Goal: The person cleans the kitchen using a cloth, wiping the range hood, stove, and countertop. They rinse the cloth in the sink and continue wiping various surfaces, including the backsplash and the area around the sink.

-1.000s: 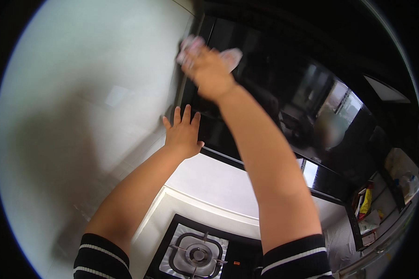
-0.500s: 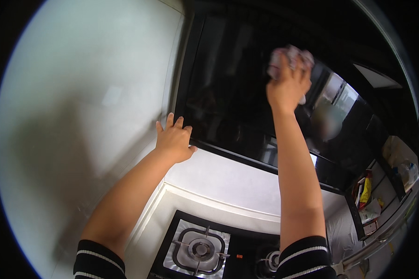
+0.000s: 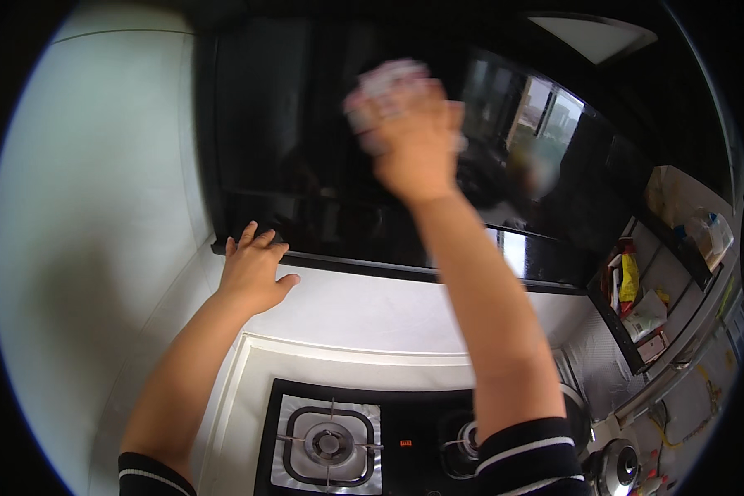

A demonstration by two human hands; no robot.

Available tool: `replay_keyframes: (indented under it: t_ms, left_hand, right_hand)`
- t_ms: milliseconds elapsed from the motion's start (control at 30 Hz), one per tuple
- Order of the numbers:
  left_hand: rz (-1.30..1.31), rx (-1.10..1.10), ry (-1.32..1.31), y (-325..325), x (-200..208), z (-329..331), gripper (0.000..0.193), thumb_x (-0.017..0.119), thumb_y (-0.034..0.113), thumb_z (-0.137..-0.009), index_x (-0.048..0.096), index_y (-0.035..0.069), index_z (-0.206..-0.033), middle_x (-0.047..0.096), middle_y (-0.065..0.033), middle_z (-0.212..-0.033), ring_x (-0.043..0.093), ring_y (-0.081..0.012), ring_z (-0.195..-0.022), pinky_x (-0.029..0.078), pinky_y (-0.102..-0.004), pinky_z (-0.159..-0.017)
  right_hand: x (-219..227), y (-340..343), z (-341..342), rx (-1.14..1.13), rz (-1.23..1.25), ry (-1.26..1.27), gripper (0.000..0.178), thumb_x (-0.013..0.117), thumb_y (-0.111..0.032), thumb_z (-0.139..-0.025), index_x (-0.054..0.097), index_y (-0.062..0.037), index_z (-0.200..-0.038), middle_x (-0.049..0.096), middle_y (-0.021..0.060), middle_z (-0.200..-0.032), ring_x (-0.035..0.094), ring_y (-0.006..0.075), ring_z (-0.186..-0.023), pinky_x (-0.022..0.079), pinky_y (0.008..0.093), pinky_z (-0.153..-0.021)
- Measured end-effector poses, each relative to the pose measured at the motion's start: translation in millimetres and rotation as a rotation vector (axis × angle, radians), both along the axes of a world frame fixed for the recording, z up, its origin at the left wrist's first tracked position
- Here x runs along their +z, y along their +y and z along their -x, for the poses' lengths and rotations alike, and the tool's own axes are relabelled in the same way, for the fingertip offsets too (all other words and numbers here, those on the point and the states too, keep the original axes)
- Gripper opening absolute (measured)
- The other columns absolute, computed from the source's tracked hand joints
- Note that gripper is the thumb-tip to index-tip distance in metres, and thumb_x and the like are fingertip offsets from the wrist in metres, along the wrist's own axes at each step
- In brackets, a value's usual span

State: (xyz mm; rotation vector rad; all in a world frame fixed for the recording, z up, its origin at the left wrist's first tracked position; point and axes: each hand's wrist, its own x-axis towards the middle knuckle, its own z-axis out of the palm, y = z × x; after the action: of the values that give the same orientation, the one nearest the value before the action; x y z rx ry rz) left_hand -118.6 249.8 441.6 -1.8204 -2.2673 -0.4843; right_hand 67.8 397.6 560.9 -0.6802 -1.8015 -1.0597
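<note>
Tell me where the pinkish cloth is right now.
In the head view, the cloth is at the upper middle, in the right hand, before the glossy black panel, above and right of the left hand.

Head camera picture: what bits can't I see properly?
In the head view:
Cloth: blurred, partly covered by the right hand.
Right burner: partly hidden behind the right sleeve.
Left sleeve: cut off by the lower edge.
Packets at the right: too small to identify.
</note>
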Motion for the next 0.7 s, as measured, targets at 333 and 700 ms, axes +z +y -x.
replay_keyframes:
  t_ms: [333, 700]
  left_hand:
    - [-0.18, -0.051, -0.05, 14, 7, -26, 0.058, 0.075, 0.029, -0.08, 0.058, 0.006, -0.13, 0.035, -0.0146, -0.152, 0.023, -0.0308, -0.145, 0.022, -0.0477, -0.117]
    - [-0.223, -0.085, 0.034, 8, 7, -55, 0.055, 0.078, 0.028, -0.074, 0.063, 0.006, -0.122, 0.032, -0.0192, -0.152, 0.025, -0.0383, -0.142, 0.026, -0.0572, -0.112]
  right_hand:
    - [2, 86, -206, -0.141, 0.067, 1.262, 0.047, 0.055, -0.029, -0.092, 0.051, -0.0196, -0.138, 0.042, 0.0247, -0.142, 0.045, 0.0445, -0.123, 0.037, 0.0481, -0.104]
    - [-81, 18, 22, 0.245, -0.079, -0.346, 0.04, 0.055, -0.023, -0.088, 0.062, -0.0228, -0.127, 0.044, 0.0047, -0.143, 0.032, 0.0375, -0.136, 0.028, 0.0586, -0.108]
